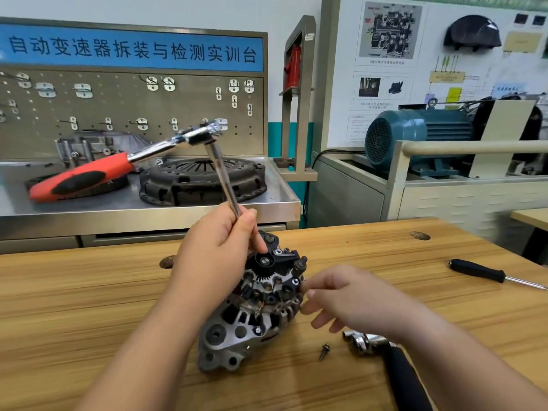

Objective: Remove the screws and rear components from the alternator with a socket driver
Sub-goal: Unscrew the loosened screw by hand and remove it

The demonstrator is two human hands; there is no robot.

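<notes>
The alternator point(255, 310) lies on the wooden table point(89, 307) with its rear side up, black plastic parts and small screws showing. My left hand point(219, 250) grips the steel extension bar of the socket driver point(142, 154), whose tip is hidden behind my fingers at the alternator's top edge; its red and black handle sticks out up and to the left. My right hand point(353, 298) hovers at the alternator's right side, fingers loosely bent, fingertips close to the housing, holding nothing that I can see. A loose screw point(324, 350) lies on the table just right of the alternator.
A second ratchet with a black handle point(394, 369) lies on the table at the lower right. A black-handled screwdriver point(486, 272) lies at the far right. Behind the table stands a steel bench with a clutch plate point(204, 182), a pegboard and a teal motor point(415, 137).
</notes>
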